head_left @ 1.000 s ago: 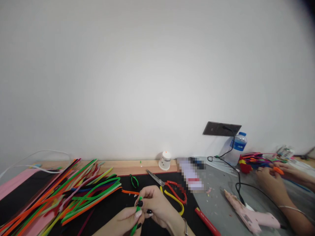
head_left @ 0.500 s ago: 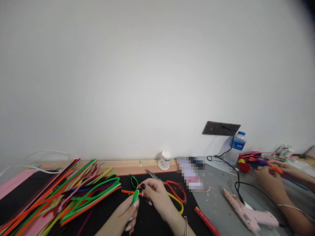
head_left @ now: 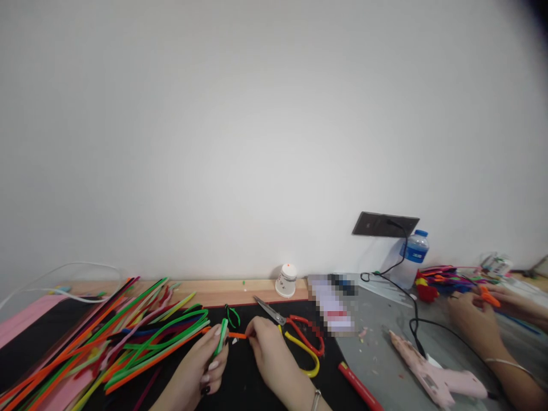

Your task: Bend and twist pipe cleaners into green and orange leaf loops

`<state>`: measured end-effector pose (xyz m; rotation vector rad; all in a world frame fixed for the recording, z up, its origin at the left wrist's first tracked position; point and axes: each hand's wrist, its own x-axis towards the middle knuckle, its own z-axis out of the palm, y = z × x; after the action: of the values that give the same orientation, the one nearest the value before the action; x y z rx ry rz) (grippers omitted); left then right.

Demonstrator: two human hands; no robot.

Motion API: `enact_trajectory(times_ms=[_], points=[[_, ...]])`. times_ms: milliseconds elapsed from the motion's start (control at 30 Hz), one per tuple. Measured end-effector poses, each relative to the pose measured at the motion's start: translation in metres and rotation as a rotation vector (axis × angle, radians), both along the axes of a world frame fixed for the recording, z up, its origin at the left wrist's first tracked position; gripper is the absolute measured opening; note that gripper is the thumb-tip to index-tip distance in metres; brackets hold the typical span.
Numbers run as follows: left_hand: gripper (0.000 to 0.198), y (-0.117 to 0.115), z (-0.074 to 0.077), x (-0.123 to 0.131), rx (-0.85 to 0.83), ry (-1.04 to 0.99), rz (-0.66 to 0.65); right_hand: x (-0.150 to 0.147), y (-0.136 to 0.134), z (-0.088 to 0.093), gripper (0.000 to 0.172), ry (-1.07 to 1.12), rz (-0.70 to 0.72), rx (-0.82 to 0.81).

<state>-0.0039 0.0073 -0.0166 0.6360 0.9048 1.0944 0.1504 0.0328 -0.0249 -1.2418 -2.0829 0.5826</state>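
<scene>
My left hand (head_left: 204,359) is closed around a short, folded green pipe cleaner (head_left: 221,338), whose upper end sticks out above the thumb. To its right, my right hand (head_left: 270,354) has its fingers pinched at the end of an orange pipe cleaner (head_left: 237,335). That orange strip runs left behind my left hand. A small green-and-black loop (head_left: 233,317) lies on the black mat (head_left: 252,394) just beyond my hands. Scissors (head_left: 274,311) with red and yellow handles lie partly open beside my right hand.
A pile of coloured pipe cleaners (head_left: 158,342) spreads on the left. Behind stands an upturned paper cup (head_left: 286,281). To the right are a blurred-out phone-like object (head_left: 331,305), a red tool handle (head_left: 359,385), a pink glue gun (head_left: 436,371), a bottle (head_left: 413,260) and another person's hands (head_left: 471,311).
My left hand has moved left with the green pipe cleaner. My right hand has left the green piece and come down at the orange pipe cleaner's end, uncovering more of the scissors.
</scene>
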Motion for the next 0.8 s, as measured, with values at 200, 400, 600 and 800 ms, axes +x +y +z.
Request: enact_trajectory(times_ms=[200, 400, 600, 800], points=[[0.045, 0.011, -0.022, -0.01, 0.101, 0.097, 0.133, 0.008, 0.015, 0.01, 0.021, 0.26, 0.016, -0.186], [0.045, 0.017, -0.029, -0.019, 0.181, 0.161, 0.191, 0.009, 0.017, 0.014, 0.014, 0.335, 0.001, -0.299], [0.041, 0.012, -0.02, -0.013, 0.162, 0.261, 0.226, 0.001, 0.011, 0.015, 0.014, 0.31, -0.054, -0.238], [0.041, 0.009, -0.022, -0.006, 0.208, 0.452, 0.203, -0.013, -0.003, 0.012, 0.015, 0.178, -0.031, -0.016]])
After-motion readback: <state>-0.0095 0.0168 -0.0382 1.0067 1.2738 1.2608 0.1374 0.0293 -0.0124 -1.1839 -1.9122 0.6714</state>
